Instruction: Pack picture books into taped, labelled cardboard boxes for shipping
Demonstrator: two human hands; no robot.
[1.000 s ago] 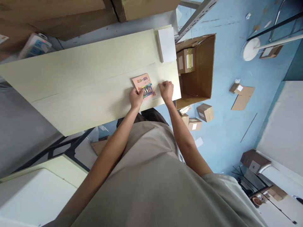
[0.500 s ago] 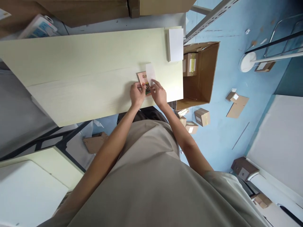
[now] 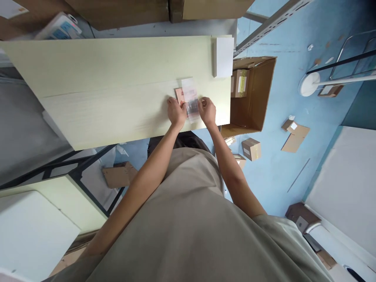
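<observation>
A pink printed card (image 3: 179,94) lies on the pale table (image 3: 117,78), close to its front edge. Over much of it is a whitish, see-through sheet (image 3: 190,92), and dark print shows faintly beneath. My left hand (image 3: 177,112) is closed at the card's left side, thumb and fingers on the card near the sheet's edge. On the other side, my right hand (image 3: 208,111) pinches the sheet's right edge between thumb and fingertips. Whether the card is inside the sheet or under it, I cannot tell.
A stack of white paper (image 3: 223,57) sits at the table's far right corner. Just past the right edge is an open cardboard box (image 3: 258,94) with smaller boxes inside. A metal shelf post (image 3: 270,25) rises beyond. A small carton (image 3: 251,149) stands on the blue floor.
My right hand has moved right, off the card's middle, drawing the see-through sheet across it. More of the card is now covered. The camera view has shifted slightly.
</observation>
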